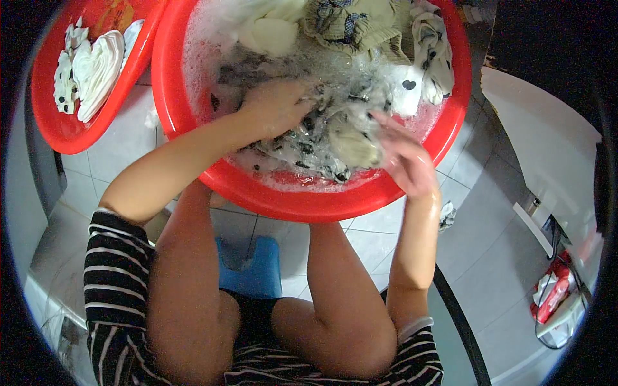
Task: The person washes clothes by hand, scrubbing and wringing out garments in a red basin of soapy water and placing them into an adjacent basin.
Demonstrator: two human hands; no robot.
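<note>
A large red basin [164, 71] holds soapy water and wet laundry. My left hand [277, 106] is down in the suds on a black-and-white patterned cloth [309, 138]; its fingers are blurred and partly under water, so I cannot tell whether they grip it. My right hand [409, 161] is at the basin's right side, just inside the near rim, wet and slightly blurred, fingers stretched out and apart. A pale cream bunch of cloth [354, 145] lies beside its fingers. At the far side of the basin are a beige gathered garment [367, 29] and a white cloth with a dark heart [405, 93].
A second red basin [45, 122] with folded white cloths [100, 71] stands at the far left. Below the big basin, between my legs, is a blue plastic stool [257, 270] on the tiled floor [373, 241]. A red-and-white packet [553, 289] lies at the right.
</note>
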